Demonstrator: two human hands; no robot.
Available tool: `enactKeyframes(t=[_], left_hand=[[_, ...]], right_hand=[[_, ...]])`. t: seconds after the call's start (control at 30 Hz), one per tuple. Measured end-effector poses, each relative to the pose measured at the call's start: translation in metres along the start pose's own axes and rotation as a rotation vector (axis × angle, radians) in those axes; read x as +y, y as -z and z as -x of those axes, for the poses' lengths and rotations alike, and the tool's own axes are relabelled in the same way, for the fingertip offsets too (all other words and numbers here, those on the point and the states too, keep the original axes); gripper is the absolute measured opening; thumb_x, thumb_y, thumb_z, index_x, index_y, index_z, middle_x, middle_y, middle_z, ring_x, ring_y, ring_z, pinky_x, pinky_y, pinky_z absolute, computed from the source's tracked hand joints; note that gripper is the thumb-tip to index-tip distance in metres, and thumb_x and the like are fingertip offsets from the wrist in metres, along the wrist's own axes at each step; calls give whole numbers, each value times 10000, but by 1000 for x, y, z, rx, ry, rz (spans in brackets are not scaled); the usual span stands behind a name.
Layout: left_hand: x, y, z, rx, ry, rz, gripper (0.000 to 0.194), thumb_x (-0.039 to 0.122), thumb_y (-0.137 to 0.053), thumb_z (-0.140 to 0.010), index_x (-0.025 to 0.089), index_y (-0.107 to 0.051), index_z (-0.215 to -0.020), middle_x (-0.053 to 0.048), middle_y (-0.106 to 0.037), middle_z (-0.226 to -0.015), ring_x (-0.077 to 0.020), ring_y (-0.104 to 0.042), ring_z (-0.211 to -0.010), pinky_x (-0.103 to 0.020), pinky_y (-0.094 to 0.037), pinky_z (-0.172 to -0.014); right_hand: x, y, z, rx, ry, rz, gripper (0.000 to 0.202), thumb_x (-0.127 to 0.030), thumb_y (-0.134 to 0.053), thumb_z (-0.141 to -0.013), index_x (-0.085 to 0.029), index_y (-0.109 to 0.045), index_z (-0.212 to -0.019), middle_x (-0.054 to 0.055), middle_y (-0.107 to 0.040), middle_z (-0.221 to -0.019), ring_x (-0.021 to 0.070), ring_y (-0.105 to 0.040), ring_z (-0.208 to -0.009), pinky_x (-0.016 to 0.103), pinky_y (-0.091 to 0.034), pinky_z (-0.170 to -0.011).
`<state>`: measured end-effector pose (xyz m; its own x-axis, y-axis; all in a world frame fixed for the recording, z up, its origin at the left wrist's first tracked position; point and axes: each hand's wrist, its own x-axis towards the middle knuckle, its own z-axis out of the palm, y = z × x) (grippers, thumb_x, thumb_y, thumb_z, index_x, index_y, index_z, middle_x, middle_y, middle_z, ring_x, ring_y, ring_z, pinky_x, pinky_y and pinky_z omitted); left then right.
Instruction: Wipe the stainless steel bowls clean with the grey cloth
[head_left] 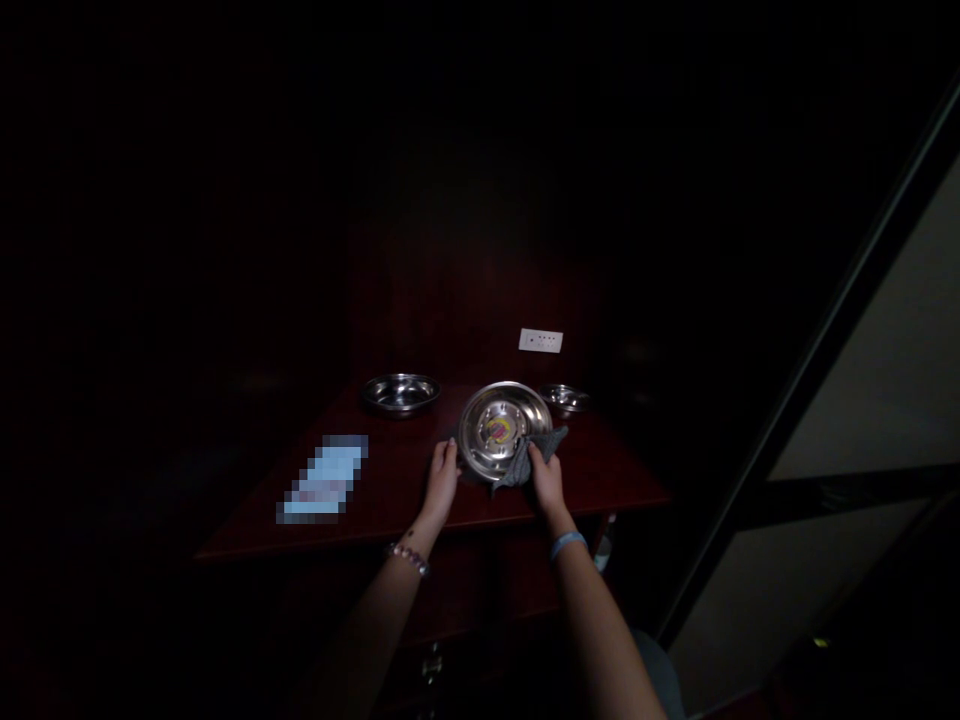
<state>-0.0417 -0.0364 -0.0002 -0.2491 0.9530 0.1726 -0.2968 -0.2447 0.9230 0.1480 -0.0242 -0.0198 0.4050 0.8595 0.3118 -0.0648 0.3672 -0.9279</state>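
Observation:
A round steel bowl (491,408) with a yellow and pink sticker at its middle is held tilted above the dark red table (405,490). My left hand (442,482) grips its left rim. On the lower right side, my right hand (547,480) is closed on a grey cloth (517,465) that lies against the bowl. Two more steel bowls rest on the table behind: one at the back left (401,396), the other at the back right (566,400), partly hidden by the held bowl.
A blurred light-blue rectangle (326,482) lies on the table's left part. The back wall carries a white socket plate (541,341). Below the table's right edge stands a clear bottle (604,545). A pale panel with a dark frame (840,490) is at the right.

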Motion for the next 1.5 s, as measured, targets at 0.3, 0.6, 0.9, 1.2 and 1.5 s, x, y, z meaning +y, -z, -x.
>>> enactKeyframes(t=[0.3,0.6,0.9,1.2,1.5], left_hand=[[5,-1,4,-53,-12,-33,347,535,-601,-896,207,-622,-1008,-113,-700,-1123,-225,-676,-1068,-335,-576,-846],[5,0,2,-96,-47,-57,527,705,-641,-782,204,-621,-947,-108,-707,-1034,-231,-686,-985,-344,-578,-816],[4,0,2,-104,-49,-24,619,779,-669,-706,202,-620,-923,-69,-702,-980,-200,-682,-916,-313,-556,-787],[5,0,2,-109,-57,-27,618,779,-682,-699,200,-627,-908,-58,-708,-938,-203,-684,-907,-335,-571,-813],[3,0,2,-105,-58,-55,599,760,-671,-713,193,-646,-905,-61,-710,-910,-209,-679,-887,-334,-563,-799]], right_hand=[[-1,1,1,21,-17,15,501,-562,-671,-767,-129,-749,-1006,129,-800,-1054,284,-740,-1013,345,-559,-888],[-5,1,2,37,-30,20,503,-582,-677,-747,-136,-751,-966,109,-807,-1015,272,-738,-990,329,-547,-882],[-6,1,3,40,-31,29,493,-569,-672,-752,-129,-749,-961,123,-804,-1023,277,-739,-972,345,-549,-881],[-5,2,2,30,-35,4,517,-558,-687,-750,-124,-766,-1018,122,-805,-1062,292,-739,-1045,362,-551,-944],[-5,2,2,37,-51,19,535,-569,-679,-748,-124,-760,-1035,127,-805,-1054,298,-743,-1043,367,-558,-929]])
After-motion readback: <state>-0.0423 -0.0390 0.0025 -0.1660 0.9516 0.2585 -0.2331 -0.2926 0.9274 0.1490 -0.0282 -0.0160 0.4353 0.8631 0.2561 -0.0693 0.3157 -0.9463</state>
